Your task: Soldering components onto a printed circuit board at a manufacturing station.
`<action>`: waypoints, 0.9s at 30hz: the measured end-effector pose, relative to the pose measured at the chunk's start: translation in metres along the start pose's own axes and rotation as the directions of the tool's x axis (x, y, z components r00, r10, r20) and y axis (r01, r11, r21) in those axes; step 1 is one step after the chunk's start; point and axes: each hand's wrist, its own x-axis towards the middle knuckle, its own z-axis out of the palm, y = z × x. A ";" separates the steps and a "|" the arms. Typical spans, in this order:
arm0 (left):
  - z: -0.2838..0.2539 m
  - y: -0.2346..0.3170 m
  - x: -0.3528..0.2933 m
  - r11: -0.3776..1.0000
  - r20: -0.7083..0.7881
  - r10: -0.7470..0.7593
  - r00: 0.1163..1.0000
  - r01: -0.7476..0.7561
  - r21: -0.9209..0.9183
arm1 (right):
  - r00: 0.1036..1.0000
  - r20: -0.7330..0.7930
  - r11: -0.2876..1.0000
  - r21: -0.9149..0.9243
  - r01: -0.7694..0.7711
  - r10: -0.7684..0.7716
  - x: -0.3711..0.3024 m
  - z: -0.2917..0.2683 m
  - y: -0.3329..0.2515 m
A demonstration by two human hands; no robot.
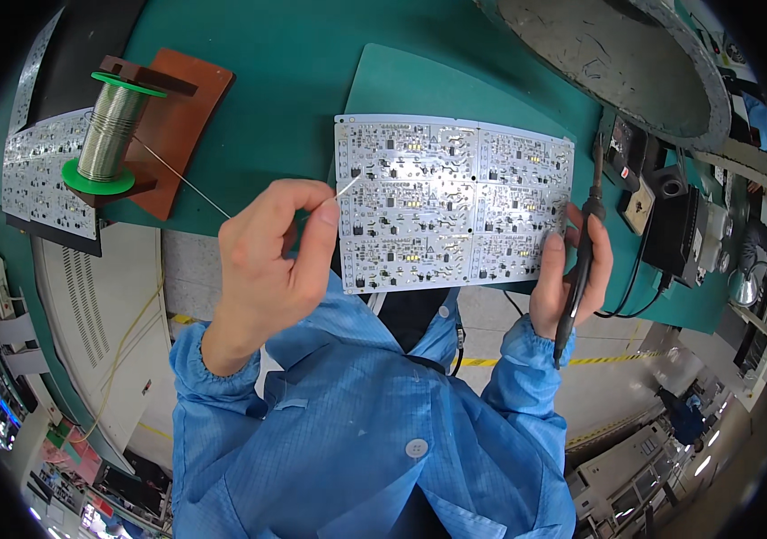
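A white circuit board panel [455,211], covered with small parts, lies in front of me and overhangs the table's near edge. My left hand [267,256] pinches solder wire [184,177] between thumb and forefinger. Its short free end points over the panel's left part; whether it touches is unclear. Behind that hand the wire runs back to a solder spool [112,133] with green flanges. My right hand [545,304] grips a black soldering iron [573,310], tip pointing up and away, at the panel's right edge. The thumb and a finger are at that edge.
The spool sits on a brown stand [188,108] on the green mat [249,36]. Another board panel [47,171] lies far left. To the right are a black box [674,229] with a cable and a large grey hood [612,67] above.
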 end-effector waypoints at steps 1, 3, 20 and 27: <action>0.002 0.001 -0.002 0.997 -0.010 0.015 1.000 -0.016 -0.071 | 1.000 -0.029 1.000 0.024 0.010 -0.010 -0.001 0.003 -0.001; 0.002 0.003 -0.003 0.998 -0.008 0.018 1.000 -0.019 -0.055 | 0.998 -0.062 0.999 0.050 0.020 -0.017 -0.003 0.006 -0.003; -0.001 0.050 -0.014 0.885 0.213 0.436 0.874 -0.460 0.076 | 0.995 -0.047 0.938 0.334 0.094 -0.083 -0.026 0.002 -0.025; 0.044 0.056 -0.027 0.815 0.253 0.578 0.776 -0.567 -0.121 | 0.989 0.125 0.773 0.634 -0.017 -0.080 -0.044 0.002 -0.069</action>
